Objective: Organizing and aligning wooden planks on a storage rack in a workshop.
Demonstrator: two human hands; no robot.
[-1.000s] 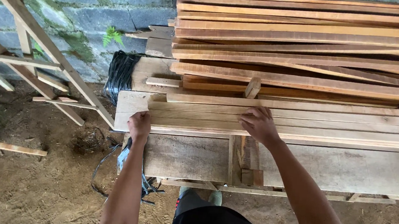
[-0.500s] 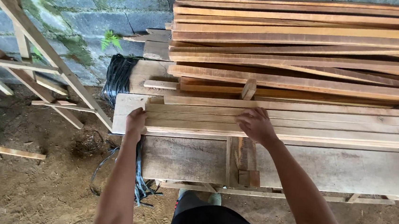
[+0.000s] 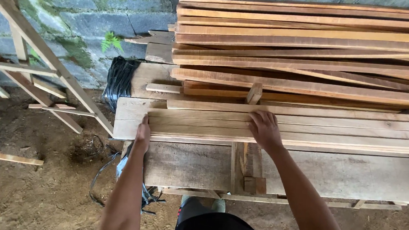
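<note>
- Pale planks [image 3: 310, 130]: a low stack of long, light boards lying flat along the front of the surface [image 3: 336, 174], their left ends nearly flush.
- My left hand [image 3: 142, 133]: set edge-on against the stack's left ends, fingers straight; it holds nothing, and I judge it is pressing the ends.
- My right hand [image 3: 264, 129]: spread flat, palm down, on the top boards near the middle; it grips nothing.
- To square the ends well, I would keep the left palm square to the end grain and the right hand bearing down lightly, so no board rides up.
- Reddish boards [image 3: 307, 45]: a taller, looser pile just behind, touching a short upright offcut [image 3: 254, 92].
- Black bundle [image 3: 120, 76]: at the left end of the surface, possibly plastic sheet.
- Mossy block wall [image 3: 86, 8] and leaning timber frame [image 3: 34, 53] beyond; bare earth [image 3: 27, 198] below.
</note>
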